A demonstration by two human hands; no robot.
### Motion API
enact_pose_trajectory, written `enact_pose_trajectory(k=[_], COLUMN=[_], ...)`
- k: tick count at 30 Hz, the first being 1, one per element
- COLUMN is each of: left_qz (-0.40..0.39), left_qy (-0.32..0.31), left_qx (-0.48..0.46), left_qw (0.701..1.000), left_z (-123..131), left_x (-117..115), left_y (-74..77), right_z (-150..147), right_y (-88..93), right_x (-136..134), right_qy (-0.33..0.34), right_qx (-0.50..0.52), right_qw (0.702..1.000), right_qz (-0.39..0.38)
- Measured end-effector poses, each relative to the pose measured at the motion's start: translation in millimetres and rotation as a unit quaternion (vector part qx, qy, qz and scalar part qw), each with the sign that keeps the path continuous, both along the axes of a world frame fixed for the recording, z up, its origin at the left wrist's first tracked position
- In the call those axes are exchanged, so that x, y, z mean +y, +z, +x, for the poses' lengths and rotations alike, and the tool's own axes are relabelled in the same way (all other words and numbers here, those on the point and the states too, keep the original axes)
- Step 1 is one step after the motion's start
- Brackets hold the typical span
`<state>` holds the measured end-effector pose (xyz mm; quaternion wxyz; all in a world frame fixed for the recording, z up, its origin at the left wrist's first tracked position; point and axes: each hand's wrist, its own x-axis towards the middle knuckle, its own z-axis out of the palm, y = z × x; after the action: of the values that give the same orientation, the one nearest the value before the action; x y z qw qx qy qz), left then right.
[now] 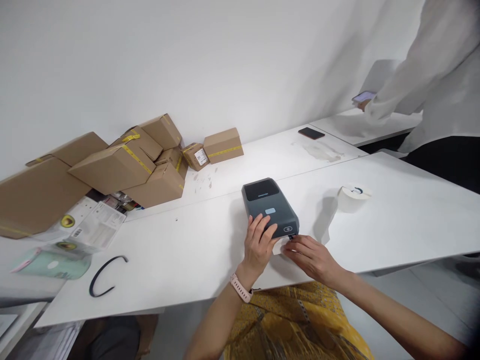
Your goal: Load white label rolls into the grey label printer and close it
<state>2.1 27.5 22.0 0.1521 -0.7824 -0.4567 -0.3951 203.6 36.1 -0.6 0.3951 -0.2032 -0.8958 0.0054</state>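
Observation:
A dark grey label printer (270, 206) stands on the white table, its front end turned towards me. My left hand (258, 239) grips its near left corner, fingers lying over the top and the thumb low at the front. From the printer's front a white label strip (278, 246) sticks out between my hands. The fingers of my right hand (309, 255) are pinched together at the front right, against the strip's edge. What lies between those fingertips is partly hidden. A roll of white labels (353, 199) stands to the right, a loose tail hanging off it.
Cardboard boxes (112, 165) are heaped at the left by the wall, with a smaller box (224, 146) beside them. Packaged goods (93, 225) and a black headband (98, 277) lie at the left. A phone (311, 132) rests at the back. Another person (442, 75) stands at the right.

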Motion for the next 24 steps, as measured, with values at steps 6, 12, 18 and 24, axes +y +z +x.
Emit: enact_pose_trajectory(k=[6,12,18,24], left_qz=[-0.002,-0.041,-0.165,-0.242], left_qy=[-0.055,-0.086,-0.032,-0.023], left_qx=[-0.012,-0.102,-0.284,-0.489], left_qw=[0.998,0.990,0.944,0.838], left_z=[-8.9,-10.8,-4.2,7.1], left_x=[-2.7,-5.2,-11.9,-11.9], left_y=[-2.2,-1.0,2.3,1.7], right_z=[7.6,-1.3,-31.1,-40.5], right_y=[5.9,17.7,27.5,34.7], right_x=[-6.3,3.8,25.4,29.4], right_qy=[-0.016,-0.185,-0.177,-0.159], right_qx=[0.079,0.242,0.292,0.343], right_qw=[0.996,0.933,0.797,0.720], right_qz=[-0.038,-0.189,-0.499,-0.582])
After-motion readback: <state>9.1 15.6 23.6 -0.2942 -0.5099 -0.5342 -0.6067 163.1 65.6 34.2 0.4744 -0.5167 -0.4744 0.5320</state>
